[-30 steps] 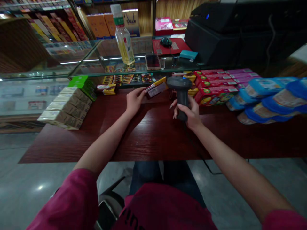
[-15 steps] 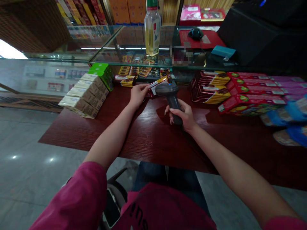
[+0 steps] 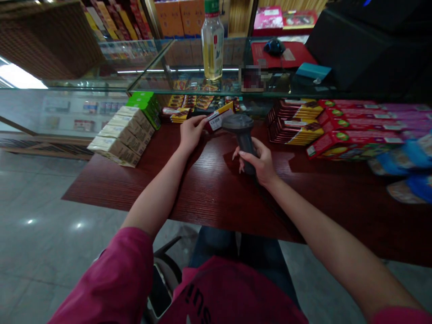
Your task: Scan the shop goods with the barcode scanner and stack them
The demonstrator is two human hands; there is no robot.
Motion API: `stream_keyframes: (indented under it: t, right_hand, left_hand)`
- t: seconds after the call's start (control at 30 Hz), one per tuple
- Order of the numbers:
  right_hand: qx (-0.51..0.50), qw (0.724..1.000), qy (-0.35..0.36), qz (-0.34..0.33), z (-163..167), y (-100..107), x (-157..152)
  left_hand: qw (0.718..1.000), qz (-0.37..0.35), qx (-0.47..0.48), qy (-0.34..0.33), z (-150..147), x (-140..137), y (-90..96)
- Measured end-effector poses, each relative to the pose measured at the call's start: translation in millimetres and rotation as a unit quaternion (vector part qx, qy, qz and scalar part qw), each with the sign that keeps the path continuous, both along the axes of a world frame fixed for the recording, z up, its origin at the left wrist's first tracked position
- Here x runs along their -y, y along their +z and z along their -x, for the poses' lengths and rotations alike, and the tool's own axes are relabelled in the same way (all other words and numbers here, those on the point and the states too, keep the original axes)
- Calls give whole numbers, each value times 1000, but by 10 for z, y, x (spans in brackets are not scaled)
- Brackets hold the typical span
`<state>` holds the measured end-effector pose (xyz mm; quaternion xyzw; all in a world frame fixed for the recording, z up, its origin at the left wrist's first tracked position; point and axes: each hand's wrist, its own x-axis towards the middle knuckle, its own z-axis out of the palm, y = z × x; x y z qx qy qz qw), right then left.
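Reddish-brown wood grain runs across the surface (image 3: pixel 202 193) in the head view, with a glass display case (image 3: pixel 286 94) beyond the fingers and a bottle (image 3: pixel 212 51) of pale yellow liquid standing on it. On my left hand (image 3: pixel 191 134), the fingers pinch the left end of a flat packet (image 3: pixel 220 119), tilted with its far right end higher; I cannot tell whether its lower edge touches the surface. On my right hand (image 3: pixel 265 165), the fingers wrap the handle of a dark grey scanner (image 3: pixel 243 132), its head just beside the packet.

I judge the step in hand to be presenting the packet's label to the scanner; as I see it, the next move calls for a steady left pinch and the label square to the scanner's head. The packet looks thin, dark red with a yellow end; its white label carries print too small to read. Similar-looking packets (image 3: pixel 299 121) lie stacked beyond the right fingers.
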<state>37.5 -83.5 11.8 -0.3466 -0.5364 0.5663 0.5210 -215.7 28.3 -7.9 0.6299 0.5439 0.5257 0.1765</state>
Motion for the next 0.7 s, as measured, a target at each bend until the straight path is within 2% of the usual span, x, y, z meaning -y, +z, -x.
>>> stream_keyframes:
  t: [0.13, 0.23, 0.4, 0.53, 0.7]
  right_hand:
    - [-7, 1000, -16, 2, -16, -2, 1]
    - [-14, 1000, -16, 9, -18, 12, 0]
    - [2, 1000, -5, 13, -15, 40, 15]
    - [16, 1000, -9, 7, -17, 36, 20]
    - [24, 1000, -11, 11, -15, 26, 18]
  left_hand:
    - [988, -94, -90, 88, 426, 86, 232]
    - [974, -122, -140, 131, 746, 168, 295]
    - [962, -71, -226, 139, 947, 220, 192]
    - [951, -34, -266, 152, 937, 212, 136]
    - [929, 61, -315, 187, 842, 194, 135]
